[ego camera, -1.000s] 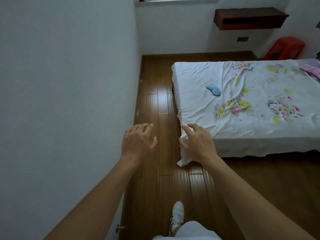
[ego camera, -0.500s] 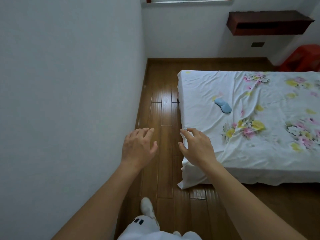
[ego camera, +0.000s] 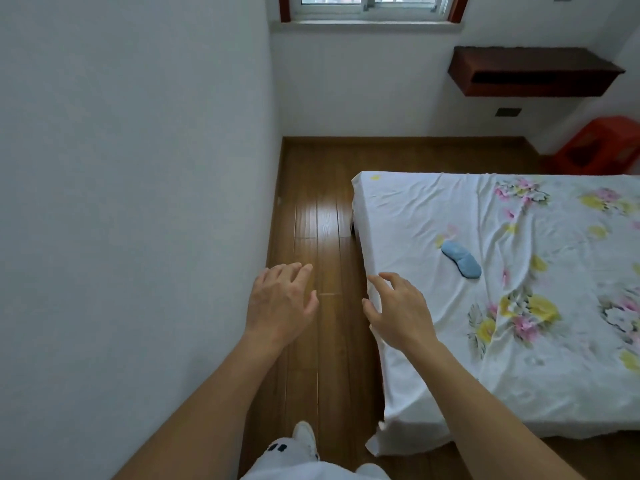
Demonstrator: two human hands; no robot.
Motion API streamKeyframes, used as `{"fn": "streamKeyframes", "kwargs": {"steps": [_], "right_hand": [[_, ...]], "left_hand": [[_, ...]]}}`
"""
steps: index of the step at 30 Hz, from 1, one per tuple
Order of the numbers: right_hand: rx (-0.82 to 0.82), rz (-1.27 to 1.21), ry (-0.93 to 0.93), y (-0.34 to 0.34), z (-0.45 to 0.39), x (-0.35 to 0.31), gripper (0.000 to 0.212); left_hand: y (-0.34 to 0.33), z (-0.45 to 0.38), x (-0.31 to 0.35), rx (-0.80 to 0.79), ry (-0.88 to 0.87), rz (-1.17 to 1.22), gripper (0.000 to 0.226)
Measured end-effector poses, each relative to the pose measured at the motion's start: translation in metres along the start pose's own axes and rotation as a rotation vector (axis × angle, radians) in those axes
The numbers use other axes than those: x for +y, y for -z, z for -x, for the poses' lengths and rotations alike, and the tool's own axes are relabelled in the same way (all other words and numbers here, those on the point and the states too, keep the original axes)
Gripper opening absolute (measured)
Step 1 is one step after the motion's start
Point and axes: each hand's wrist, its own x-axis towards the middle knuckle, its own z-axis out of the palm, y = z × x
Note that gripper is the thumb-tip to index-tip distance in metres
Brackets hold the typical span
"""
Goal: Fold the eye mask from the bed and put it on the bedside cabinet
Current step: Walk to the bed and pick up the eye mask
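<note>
At far left a plain white wall [ego camera: 131, 202] runs beside you, with a strip of wooden floor [ego camera: 322, 209] between it and the bed. Your left hand [ego camera: 278, 304] hangs over that floor, palm down, its fingers [ego camera: 294, 271] spread loose and holding nothing. Below it your white shoe [ego camera: 304, 436] shows on the boards. Just to the right, your right hand [ego camera: 398, 313] hovers at the near left edge of the bed [ego camera: 433, 358], fingers [ego camera: 382, 280] parted and slightly curled, also empty; you cannot tell from here whether it touches the sheet. Further right, the blue eye mask [ego camera: 461, 259] lies flat and unfolded on the white flowered sheet, near the bed's left edge and apart from your right hand. Up on the far wall sit a window [ego camera: 367, 5] and a dark red wall-mounted bedside cabinet [ego camera: 533, 72]. A red plastic stool [ego camera: 599, 147] stands in the right corner.
</note>
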Motion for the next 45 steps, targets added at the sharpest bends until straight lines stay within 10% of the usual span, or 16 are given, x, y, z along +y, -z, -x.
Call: {"fn": "streamKeyframes", "kwargs": {"steps": [27, 45], "right_hand": [[-0.035, -0.083, -0.260, -0.063, -0.399, 0.045, 0.049], [0.086, -0.053, -0.743, -0.028, -0.510, 0.193, 0.050]], "left_hand": [[-0.092, -0.438, -0.080, -0.147, -0.265, -0.080, 0.045], [-0.181, -0.676, 0.091, -0.296, -0.774, 0.017, 0.047]]}}
